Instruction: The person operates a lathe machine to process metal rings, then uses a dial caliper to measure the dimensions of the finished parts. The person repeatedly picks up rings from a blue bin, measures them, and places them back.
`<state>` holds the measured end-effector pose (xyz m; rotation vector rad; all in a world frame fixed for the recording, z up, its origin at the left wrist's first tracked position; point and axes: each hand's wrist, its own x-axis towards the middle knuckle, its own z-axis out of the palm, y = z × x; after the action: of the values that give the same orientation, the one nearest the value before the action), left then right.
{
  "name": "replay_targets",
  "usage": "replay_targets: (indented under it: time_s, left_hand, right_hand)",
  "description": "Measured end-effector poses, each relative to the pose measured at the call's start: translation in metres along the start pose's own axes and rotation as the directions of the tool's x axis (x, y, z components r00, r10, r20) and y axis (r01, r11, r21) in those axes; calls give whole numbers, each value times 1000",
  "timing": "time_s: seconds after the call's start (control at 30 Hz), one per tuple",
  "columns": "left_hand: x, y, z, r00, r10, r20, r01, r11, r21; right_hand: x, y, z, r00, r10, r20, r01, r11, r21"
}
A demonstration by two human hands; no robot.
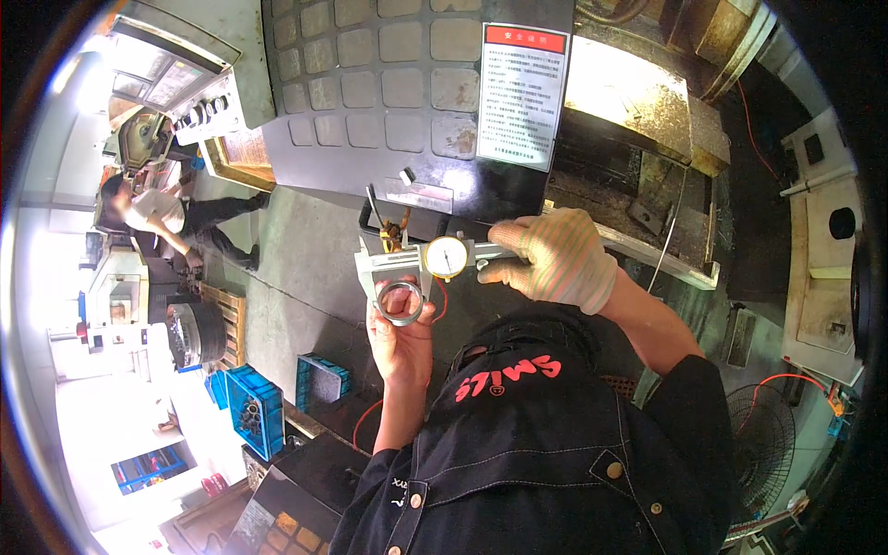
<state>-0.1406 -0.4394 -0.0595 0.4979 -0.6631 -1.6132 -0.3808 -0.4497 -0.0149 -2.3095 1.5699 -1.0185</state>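
Observation:
My bare left hand [402, 350] is closed on a metal ring [402, 321], with fingers behind and around it. The ring stands with its round opening facing me. Just above it lies a dial caliper [446, 257], its white round dial towards me and its jaws reaching down by the ring. Whether the jaws touch the ring, I cannot tell. My right hand [561, 259], in a pale striped knit glove, grips the caliper's bar right of the dial.
A dark machine panel [370, 165] with a printed notice [524, 97] stands ahead. Right of it is a metal machine bed [638, 199]. Blue crates [254, 412] sit at lower left, a fan [763, 453] at lower right. Another person [176, 217] is farther off at left.

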Motion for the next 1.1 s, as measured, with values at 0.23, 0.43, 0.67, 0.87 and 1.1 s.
replay_targets:
  time_s: [0.23,0.43,0.67,0.87,1.1]
  left_hand:
    - [-1,2,0,1000,-6,-30,6,1000,9]
    - [-1,5,-1,1000,-5,20,4,1000,28]
    - [0,5,1,998,-9,62,3,996,93]
    - [0,7,4,998,-18,62,9,991,135]
    - [-1,6,3,997,-47,59,44,998,50]
  right_hand:
    - [2,-2,0,999,14,36,-13,1000,-8]
    - [2,-2,0,999,13,40,-15,998,61]
    - [-3,-1,8,999,15,-29,-11,992,122]
    - [-12,2,18,992,116,46,-125,941,315]
    - [-10,1,17,993,102,56,-114,953,281]
